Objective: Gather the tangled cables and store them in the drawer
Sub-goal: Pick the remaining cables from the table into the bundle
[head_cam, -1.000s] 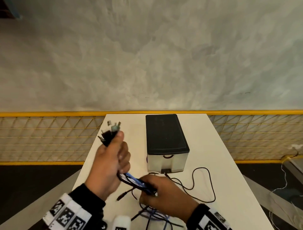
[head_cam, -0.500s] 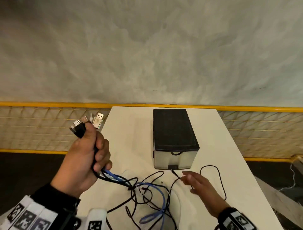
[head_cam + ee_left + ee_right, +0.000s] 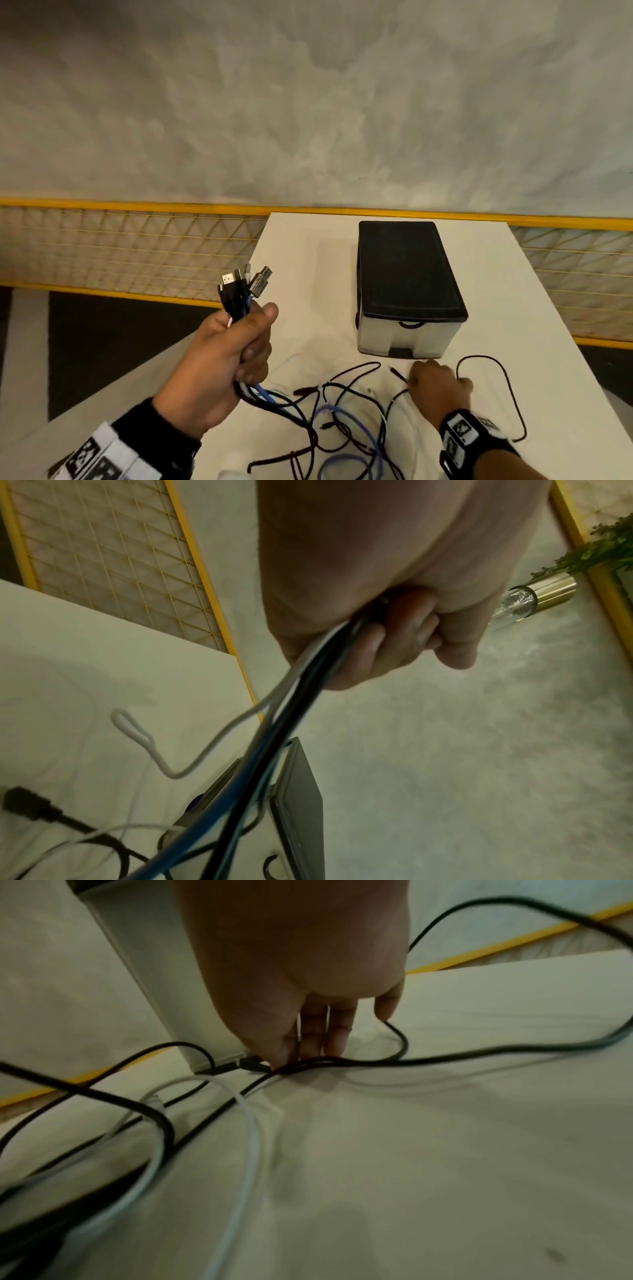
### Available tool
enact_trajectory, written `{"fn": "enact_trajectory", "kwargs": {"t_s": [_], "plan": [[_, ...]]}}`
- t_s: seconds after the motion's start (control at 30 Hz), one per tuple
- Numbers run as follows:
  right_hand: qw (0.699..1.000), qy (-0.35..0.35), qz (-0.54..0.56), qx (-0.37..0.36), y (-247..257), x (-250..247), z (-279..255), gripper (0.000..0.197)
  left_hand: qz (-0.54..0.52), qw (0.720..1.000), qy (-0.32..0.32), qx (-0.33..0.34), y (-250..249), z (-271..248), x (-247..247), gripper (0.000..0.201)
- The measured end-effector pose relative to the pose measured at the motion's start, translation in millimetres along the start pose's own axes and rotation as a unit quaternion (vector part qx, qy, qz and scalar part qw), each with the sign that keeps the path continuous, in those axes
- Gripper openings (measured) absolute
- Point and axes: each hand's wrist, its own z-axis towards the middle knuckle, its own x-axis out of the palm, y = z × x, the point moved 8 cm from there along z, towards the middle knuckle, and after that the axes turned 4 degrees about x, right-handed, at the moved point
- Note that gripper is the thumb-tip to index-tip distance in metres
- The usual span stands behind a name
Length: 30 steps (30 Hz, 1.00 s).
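While the white worktop [image 3: 301, 260] is carrying everything, the black-topped drawer unit [image 3: 407, 287] is sitting toward its far middle with its drawer front [image 3: 406, 337] facing the person and seemingly not pulled out, so storing looks some way off. Spreading across the near half, the tangled cables [image 3: 342, 425] are lying in loose black, blue and white loops, one thin black loop [image 3: 493, 387] straying off to the right.

Raised at the left edge, the left hand [image 3: 219, 366] is clenching a bundle of cable ends [image 3: 245, 284], their plugs fanning up out of the fist and their cords trailing down into the heap; holding the plugs together likely keeps the ends sorted while the slack is drawn in. The left wrist view is showing the fingers [image 3: 387, 642] curling tight round black, blue and white strands.

Just before the drawer front, the right hand [image 3: 438, 383] is pressing down on the worktop, its fingertips [image 3: 322, 1047] pinching a thin black cable [image 3: 342, 1061] near a small plug [image 3: 251, 1065], probably to collect it.
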Motion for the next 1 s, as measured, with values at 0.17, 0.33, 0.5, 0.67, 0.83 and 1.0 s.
{"fn": "enact_trajectory", "kwargs": {"t_s": [0.17,0.33,0.5,0.67,0.83,1.0], "plan": [[0.994,-0.024,-0.072,-0.084,7.3,0.1,-22.5,0.022,0.049,0.998,-0.045,-0.011,15.0,14.5,6.1,0.042],[0.986,-0.039,-0.076,-0.143,6.5,12.7,-39.8,0.030,0.059,0.996,-0.073,-0.003,21.3,22.7,18.6,0.045],[0.984,-0.063,-0.085,-0.142,10.3,13.9,-49.2,0.022,0.048,0.997,-0.060,-0.016,28.6,25.2,25.1,0.044],[0.970,-0.098,0.224,-0.016,-7.9,-40.2,-49.1,0.021,0.056,0.997,-0.056,-0.022,29.7,24.4,32.3,0.040],[0.814,-0.190,0.543,-0.083,3.7,-144.2,-77.0,0.021,0.058,0.998,-0.025,-0.013,33.4,29.6,64.2,0.035],[0.749,-0.229,0.586,-0.208,42.7,-230.2,-117.8,0.014,0.075,0.996,0.026,0.030,26.0,33.7,122.1,0.010]]}}
